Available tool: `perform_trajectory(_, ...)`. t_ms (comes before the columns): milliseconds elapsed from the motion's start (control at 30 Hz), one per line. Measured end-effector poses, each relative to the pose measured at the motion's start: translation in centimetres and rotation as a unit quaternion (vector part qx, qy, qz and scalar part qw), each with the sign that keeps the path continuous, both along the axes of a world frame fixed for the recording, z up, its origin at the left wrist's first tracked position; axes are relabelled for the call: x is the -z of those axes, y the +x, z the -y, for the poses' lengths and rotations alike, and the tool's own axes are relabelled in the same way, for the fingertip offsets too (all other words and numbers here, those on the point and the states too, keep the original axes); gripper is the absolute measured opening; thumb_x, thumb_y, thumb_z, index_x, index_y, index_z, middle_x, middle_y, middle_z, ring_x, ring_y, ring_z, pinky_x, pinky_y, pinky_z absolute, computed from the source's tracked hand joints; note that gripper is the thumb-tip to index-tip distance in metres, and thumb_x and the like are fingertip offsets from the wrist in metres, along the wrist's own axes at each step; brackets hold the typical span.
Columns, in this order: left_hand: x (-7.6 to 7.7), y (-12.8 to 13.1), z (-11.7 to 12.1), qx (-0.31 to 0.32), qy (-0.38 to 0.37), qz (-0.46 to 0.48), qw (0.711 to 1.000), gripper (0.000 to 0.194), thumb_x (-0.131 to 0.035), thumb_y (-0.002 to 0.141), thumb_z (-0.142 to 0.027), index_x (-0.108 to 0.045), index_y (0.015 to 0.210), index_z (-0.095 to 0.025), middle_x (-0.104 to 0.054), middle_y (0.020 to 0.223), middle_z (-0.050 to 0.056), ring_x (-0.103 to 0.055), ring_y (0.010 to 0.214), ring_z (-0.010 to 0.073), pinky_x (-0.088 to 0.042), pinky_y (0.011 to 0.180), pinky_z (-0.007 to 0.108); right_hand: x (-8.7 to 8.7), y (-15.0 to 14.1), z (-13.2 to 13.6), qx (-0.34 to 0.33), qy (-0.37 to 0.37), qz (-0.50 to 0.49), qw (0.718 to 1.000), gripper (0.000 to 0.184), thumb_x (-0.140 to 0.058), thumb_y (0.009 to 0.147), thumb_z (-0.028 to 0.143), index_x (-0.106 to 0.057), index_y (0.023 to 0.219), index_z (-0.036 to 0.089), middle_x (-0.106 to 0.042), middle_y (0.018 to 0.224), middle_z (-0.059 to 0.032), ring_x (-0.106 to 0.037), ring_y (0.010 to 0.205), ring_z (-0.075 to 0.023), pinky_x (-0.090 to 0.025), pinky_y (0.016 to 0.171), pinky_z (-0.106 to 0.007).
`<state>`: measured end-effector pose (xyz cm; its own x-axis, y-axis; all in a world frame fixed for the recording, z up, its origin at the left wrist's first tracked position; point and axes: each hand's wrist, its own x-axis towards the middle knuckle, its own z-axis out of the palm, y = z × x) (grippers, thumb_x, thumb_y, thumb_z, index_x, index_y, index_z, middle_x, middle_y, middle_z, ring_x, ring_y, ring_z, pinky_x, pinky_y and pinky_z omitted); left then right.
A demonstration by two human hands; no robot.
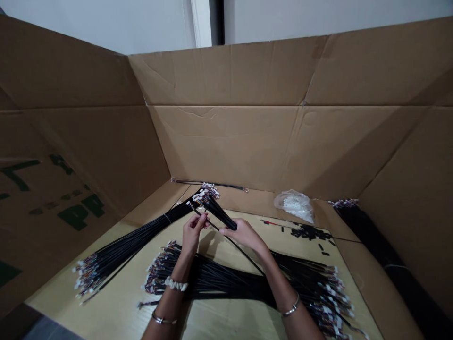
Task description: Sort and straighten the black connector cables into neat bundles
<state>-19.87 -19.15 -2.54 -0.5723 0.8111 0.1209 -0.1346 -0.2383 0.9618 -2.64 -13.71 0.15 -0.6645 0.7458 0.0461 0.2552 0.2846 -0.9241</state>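
Above the pale yellow table (pixel 116 309), near its far edge, the left hand (pixel 194 230) pinches a single thin black cable (pixel 244 254), while the right hand (pixel 243 233) grips a black cable bunch with white connectors (pixel 220 213).

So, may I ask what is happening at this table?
A person's right hand holds a bunch of black cables, while the left hand pinches one cable near its connector end. Bigger cable bundles lie on the table, with small black pieces scattered to the right and a bag of white bits behind.
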Motion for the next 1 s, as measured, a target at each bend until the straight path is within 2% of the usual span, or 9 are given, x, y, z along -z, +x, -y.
perform_trajectory(300,0.5,0.4,0.0,0.041,-0.002,-0.018,0.999,0.033,-0.079,0.06,-0.045,-0.068,0.071,-0.015,-0.063,0.058,-0.001,-0.058,0.059,0.0154,-0.05,0.066,0.03,1.7,-0.8,-0.2,0.028,0.068,0.123,0.99,0.02,-0.075,0.064,0.029,-0.069,0.077,0.015,-0.063,0.068,0.0011,-0.052,0.061,-0.0142,-0.033,0.055,-0.023)
perform_trajectory(400,0.6,0.5,0.1,0.056,0.003,-0.023,0.998,0.031,-0.077,0.062,-0.042,-0.07,0.073,-0.014,-0.065,0.063,0.001,-0.06,0.063,0.0168,-0.051,0.069,0.031,1.3,-0.7,-0.1,0.032,0.091,0.17,0.981,0.013,-0.068,0.07,0.023,-0.072,0.081,0.016,-0.067,0.071,-0.001,-0.055,0.064,-0.0161,-0.032,0.055,-0.023)
perform_trajectory(500,0.7,0.5,0.2,0.061,0.005,-0.013,0.998,0.027,-0.076,0.061,-0.037,-0.071,0.074,-0.014,-0.069,0.071,0.003,-0.062,0.07,0.0184,-0.05,0.074,0.032,0.8,-0.5,0.2,0.042,0.119,0.208,0.97,0.016,-0.064,0.077,0.028,-0.074,0.086,0.02,-0.071,0.079,-0.0034,-0.061,0.072,-0.0196,-0.035,0.059,-0.023)
perform_trajectory(633,1.1,0.1,0.0,0.065,-0.001,0.005,0.998,0.02,-0.072,0.059,-0.029,-0.071,0.072,-0.014,-0.071,0.076,0.005,-0.062,0.073,0.0195,-0.05,0.075,0.032,0.8,-0.6,0.2,0.028,0.092,0.205,0.974,0.021,-0.06,0.083,0.034,-0.073,0.091,0.02,-0.07,0.076,-0.0033,-0.062,0.071,-0.0194,-0.036,0.06,-0.023)
perform_trajectory(700,1.3,-0.7,-0.1,0.006,-0.001,0.035,0.999,0.021,-0.069,0.056,-0.026,-0.069,0.073,-0.015,-0.069,0.075,0.004,-0.062,0.071,0.0187,-0.05,0.073,0.032,1.2,-0.8,0.1,0.008,0.073,0.18,0.981,0.02,-0.061,0.083,0.032,-0.072,0.089,0.017,-0.069,0.075,-0.0027,-0.06,0.069,-0.0182,-0.035,0.058,-0.023)
perform_trajectory(767,1.6,-1.8,-0.3,-0.111,0.003,0.079,0.991,0.023,-0.065,0.056,-0.024,-0.065,0.078,-0.016,-0.066,0.075,0.002,-0.06,0.069,0.0161,-0.049,0.071,0.03,1.8,-1.1,0.2,-0.018,0.053,0.167,0.984,0.016,-0.065,0.079,0.029,-0.072,0.084,0.016,-0.068,0.075,-0.0017,-0.059,0.068,-0.0172,-0.036,0.058,-0.023)
perform_trajectory(867,1.9,-3.8,-0.1,-0.302,0.005,0.136,0.944,0.026,-0.057,0.057,-0.017,-0.058,0.082,-0.018,-0.058,0.076,-0.001,-0.056,0.065,0.0117,-0.046,0.066,0.027,2.5,-1.8,0.7,-0.073,0.009,0.188,0.979,0.013,-0.073,0.071,0.024,-0.072,0.079,0.014,-0.067,0.072,-0.0005,-0.057,0.066,-0.0157,-0.038,0.059,-0.022)
perform_trajectory(933,1.8,-5.0,0.2,-0.372,-0.001,0.149,0.916,0.026,-0.052,0.057,-0.014,-0.052,0.083,-0.019,-0.053,0.077,-0.003,-0.053,0.063,0.0105,-0.044,0.063,0.025,2.8,-2.2,1.1,-0.104,-0.006,0.223,0.969,0.017,-0.077,0.065,0.024,-0.073,0.078,0.014,-0.067,0.073,-0.001,-0.058,0.067,-0.0158,-0.04,0.06,-0.023)
perform_trajectory(1000,1.6,-6.0,0.7,-0.41,-0.003,0.145,0.9,0.025,-0.048,0.059,-0.012,-0.047,0.083,-0.02,-0.048,0.078,-0.003,-0.049,0.065,0.0102,-0.041,0.062,0.025,3.1,-2.5,1.6,-0.123,-0.005,0.257,0.958,0.024,-0.081,0.06,0.024,-0.073,0.081,0.013,-0.068,0.075,-0.0019,-0.058,0.068,-0.0166,-0.041,0.06,-0.023)
